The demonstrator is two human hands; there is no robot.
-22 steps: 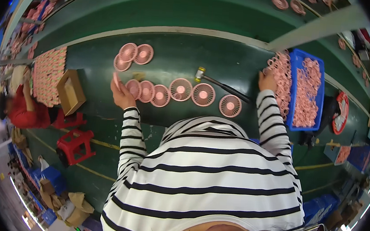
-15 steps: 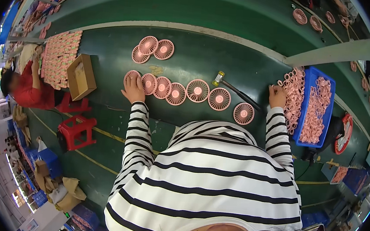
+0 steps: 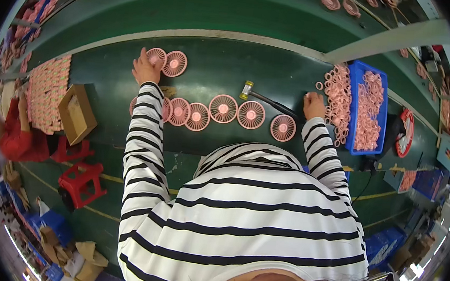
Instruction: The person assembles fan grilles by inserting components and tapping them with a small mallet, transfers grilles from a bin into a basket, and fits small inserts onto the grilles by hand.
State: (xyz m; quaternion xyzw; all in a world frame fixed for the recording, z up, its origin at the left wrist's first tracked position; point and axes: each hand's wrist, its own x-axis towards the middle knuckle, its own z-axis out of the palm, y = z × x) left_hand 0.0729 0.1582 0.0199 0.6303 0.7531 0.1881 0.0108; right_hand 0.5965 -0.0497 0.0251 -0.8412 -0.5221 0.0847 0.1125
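My left hand (image 3: 144, 70) reaches far across the green table and lies on a pink round fan grille (image 3: 157, 56), with a second grille (image 3: 175, 64) right beside it. Nearer to me, a row of several pink grilles (image 3: 223, 109) runs across the table. My right hand (image 3: 314, 103) rests with curled fingers at the edge of a pile of pink rings (image 3: 339, 99). Whether it holds a ring is hidden. A small mallet (image 3: 247, 90) lies between my hands, its handle pointing right.
A blue tray (image 3: 354, 87) full of pink rings stands right of the pile. At the left are an open cardboard box (image 3: 77, 115), a sheet of pink parts (image 3: 47, 93), a red stool (image 3: 82, 182) and a person in red (image 3: 14, 135). A grey beam (image 3: 394, 40) crosses the upper right.
My left hand has moved from the left end of the grille row out to the far pair of grilles. My right hand has stayed by the ring pile.
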